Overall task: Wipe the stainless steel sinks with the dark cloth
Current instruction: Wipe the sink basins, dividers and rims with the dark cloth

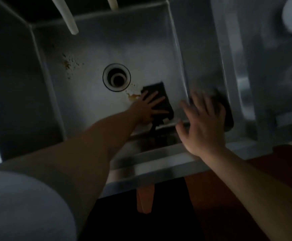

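Flanking cloth [159, 100]: drain [116, 77], stain [133, 96].

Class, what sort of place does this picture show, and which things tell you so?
Probably a commercial kitchen's washing-up area: a deep stainless steel sink with an open drain, a second basin beside it, and orange food residue by the drain.

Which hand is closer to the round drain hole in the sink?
The left hand. It presses the dark cloth on the sink floor just right of the drain. The right hand is farther off, raised by the sink's right wall.
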